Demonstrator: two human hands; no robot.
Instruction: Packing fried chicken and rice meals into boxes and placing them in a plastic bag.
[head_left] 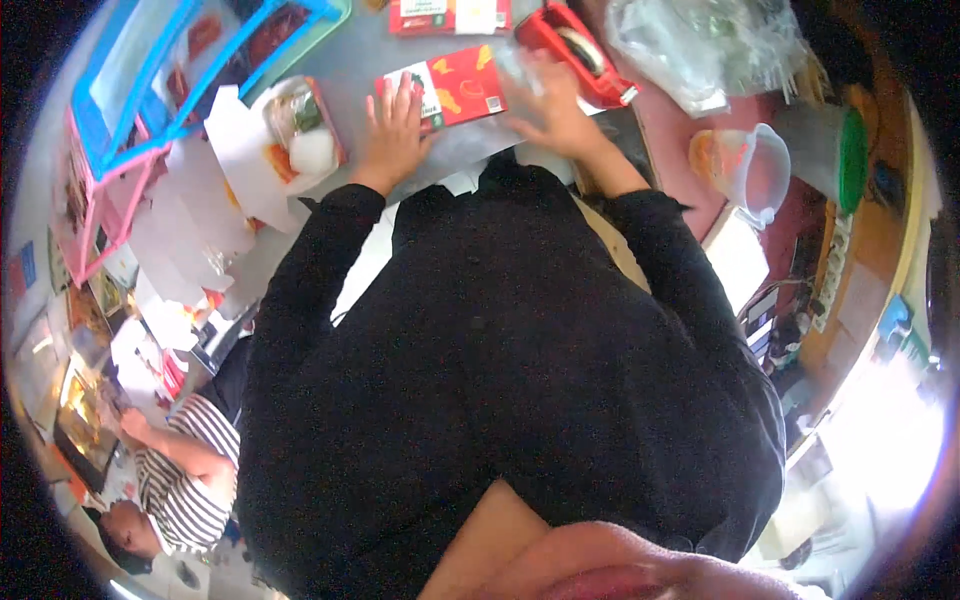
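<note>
A flat red and white printed box [460, 88] with yellow shapes lies on the grey table ahead of me. My left hand [397, 140] rests on its left end, fingers stretched out and flat. To the right of the box is my right hand [560, 112], its thumb pointing toward the box. Motion smears its other fingers, so whether they hold anything is unclear. A pale, see-through blur shows between that hand and the box's right end. Just beyond the right hand stands a red tape dispenser [590, 65] with a roll in it.
Another red box [450, 14] lies farther back. An opened food box [300, 130] sits at left, near blue-framed baskets [150, 80]. At right are clear plastic bags [700, 45] and a plastic measuring jug [745, 165]. A person in a striped shirt [195, 470] works at lower left.
</note>
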